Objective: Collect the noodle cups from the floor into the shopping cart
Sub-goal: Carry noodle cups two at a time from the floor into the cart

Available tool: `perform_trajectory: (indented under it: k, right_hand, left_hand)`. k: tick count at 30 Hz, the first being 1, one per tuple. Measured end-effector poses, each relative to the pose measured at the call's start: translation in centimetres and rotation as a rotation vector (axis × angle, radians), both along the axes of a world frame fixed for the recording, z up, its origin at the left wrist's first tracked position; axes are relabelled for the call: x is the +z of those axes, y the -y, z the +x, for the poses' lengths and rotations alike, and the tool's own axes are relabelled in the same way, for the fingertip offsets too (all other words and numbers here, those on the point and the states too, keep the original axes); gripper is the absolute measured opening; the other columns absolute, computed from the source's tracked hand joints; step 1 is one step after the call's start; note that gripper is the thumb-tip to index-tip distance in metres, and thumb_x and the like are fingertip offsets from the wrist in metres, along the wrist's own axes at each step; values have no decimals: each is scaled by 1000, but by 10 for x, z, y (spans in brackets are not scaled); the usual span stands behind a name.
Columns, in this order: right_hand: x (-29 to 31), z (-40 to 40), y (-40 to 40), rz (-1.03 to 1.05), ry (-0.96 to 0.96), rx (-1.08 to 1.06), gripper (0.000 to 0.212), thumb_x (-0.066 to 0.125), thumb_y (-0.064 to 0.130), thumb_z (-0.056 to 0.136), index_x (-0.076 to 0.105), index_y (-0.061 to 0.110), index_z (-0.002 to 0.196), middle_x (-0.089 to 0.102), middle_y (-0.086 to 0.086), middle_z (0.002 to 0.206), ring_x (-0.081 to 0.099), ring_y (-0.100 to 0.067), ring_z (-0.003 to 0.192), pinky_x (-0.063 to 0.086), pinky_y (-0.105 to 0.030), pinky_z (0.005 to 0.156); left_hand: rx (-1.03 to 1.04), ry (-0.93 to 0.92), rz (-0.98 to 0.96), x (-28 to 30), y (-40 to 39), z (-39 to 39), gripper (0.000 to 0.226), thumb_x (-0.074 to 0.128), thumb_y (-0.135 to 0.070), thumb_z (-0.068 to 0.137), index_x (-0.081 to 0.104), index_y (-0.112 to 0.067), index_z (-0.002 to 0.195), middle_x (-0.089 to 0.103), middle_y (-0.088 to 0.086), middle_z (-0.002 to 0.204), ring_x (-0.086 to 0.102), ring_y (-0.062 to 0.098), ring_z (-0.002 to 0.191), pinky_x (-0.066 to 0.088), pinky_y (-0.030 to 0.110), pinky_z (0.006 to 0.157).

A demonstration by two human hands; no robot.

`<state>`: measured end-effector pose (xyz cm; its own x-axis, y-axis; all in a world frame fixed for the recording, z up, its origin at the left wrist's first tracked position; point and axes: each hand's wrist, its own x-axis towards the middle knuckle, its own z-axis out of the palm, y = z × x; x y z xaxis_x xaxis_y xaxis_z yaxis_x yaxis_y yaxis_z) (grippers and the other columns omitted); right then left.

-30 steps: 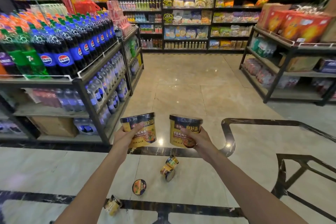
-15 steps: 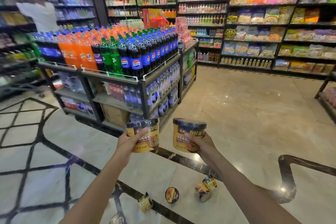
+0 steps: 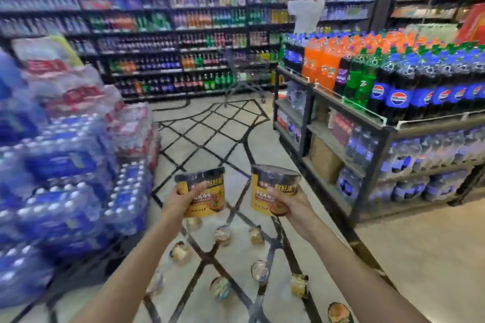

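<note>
My left hand (image 3: 181, 200) grips a yellow and black noodle cup (image 3: 207, 198), held upright at chest height. My right hand (image 3: 290, 204) grips a second noodle cup (image 3: 270, 186) of the same kind beside it. Several more noodle cups lie scattered on the floor below my arms, among them one (image 3: 222, 235) under the held cups and one (image 3: 260, 270) nearer me. A grey wire shopping cart (image 3: 245, 71) stands far ahead by the back drink shelves. The picture is blurred by motion.
Stacked packs of bottled water (image 3: 65, 178) crowd the left side. A black rack of soda bottles (image 3: 393, 123) runs along the right. A person in a white shirt (image 3: 305, 14) stands at the back shelves. Tiled floor with black lines (image 3: 210, 128) stretches toward the cart.
My view has swung left: the soda rack moved from left to right, the water packs and the cart came into sight. Both hands keep their cups.
</note>
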<state>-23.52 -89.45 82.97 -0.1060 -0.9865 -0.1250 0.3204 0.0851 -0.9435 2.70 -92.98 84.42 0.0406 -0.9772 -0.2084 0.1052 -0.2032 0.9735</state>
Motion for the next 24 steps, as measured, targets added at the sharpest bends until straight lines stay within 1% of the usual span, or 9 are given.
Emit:
perform_trajectory:
  k: [3, 6, 8, 11, 13, 16, 20, 22, 24]
  right_hand:
    - [4, 76, 3, -5, 33, 213, 104, 97, 38, 28, 57, 10, 120, 71, -11, 107, 68, -26, 98, 57, -36, 75]
    - [7, 162, -7, 4, 75, 434, 97, 97, 33, 29, 58, 14, 116, 72, -10, 106, 69, -25, 96, 58, -33, 70]
    - [8, 222, -21, -8, 64, 581, 101, 96, 40, 23, 58, 17, 113, 72, -9, 106, 69, -25, 96, 58, -37, 76]
    - [11, 312, -52, -30, 26, 772, 99, 96, 34, 34, 54, 14, 121, 70, -11, 112, 67, -29, 102, 54, -48, 89]
    - [12, 373, -79, -32, 11, 886, 86, 94, 23, 43, 55, 12, 119, 70, -13, 111, 67, -30, 101, 53, -48, 89]
    - [12, 463, -128, -34, -49, 1055, 100, 96, 37, 30, 53, 13, 117, 70, -11, 109, 68, -29, 99, 55, -45, 88]
    - [15, 572, -205, -59, -78, 1277, 74, 91, 18, 47, 59, 11, 113, 71, -11, 104, 68, -28, 96, 56, -37, 82]
    - [17, 618, -247, -46, -77, 1370, 74, 92, 22, 42, 61, 15, 109, 72, -9, 103, 69, -26, 93, 56, -33, 76]
    - [17, 660, -285, -54, -70, 1446, 88, 95, 38, 29, 62, 18, 109, 72, -9, 104, 69, -26, 95, 56, -33, 77]
  left_hand:
    - [215, 10, 38, 4, -54, 75, 68, 83, -42, 44, 61, -8, 98, 72, 13, 98, 70, 28, 86, 56, 41, 77]
    - [436, 59, 43, 7, -116, 153, 77, 85, -49, 37, 62, -9, 99, 72, 10, 97, 70, 28, 88, 56, 45, 82]
    - [573, 84, 36, 8, -163, 203, 87, 88, -53, 36, 62, -9, 106, 72, 10, 97, 69, 29, 89, 56, 44, 79]
    - [767, 96, 7, 9, -237, 269, 88, 90, -54, 32, 64, -12, 105, 73, 10, 96, 69, 30, 91, 55, 48, 85]
    - [901, 97, -11, 11, -289, 306, 77, 91, -49, 36, 65, -15, 100, 73, 9, 96, 69, 29, 90, 54, 47, 85]
    - [1091, 67, -15, 8, -367, 359, 57, 89, -36, 50, 65, -16, 97, 72, 12, 98, 69, 31, 90, 55, 47, 83]
    - [1287, 43, 13, -8, -480, 427, 93, 91, -56, 26, 65, -14, 105, 74, 9, 95, 70, 29, 88, 54, 51, 85]
    - [1384, 36, 26, -9, -532, 453, 92, 89, -55, 27, 65, -14, 106, 74, 7, 93, 71, 26, 85, 56, 47, 83]
    - [1454, 24, 31, -10, -575, 479, 88, 87, -52, 32, 64, -13, 107, 74, 7, 93, 71, 25, 83, 57, 44, 80]
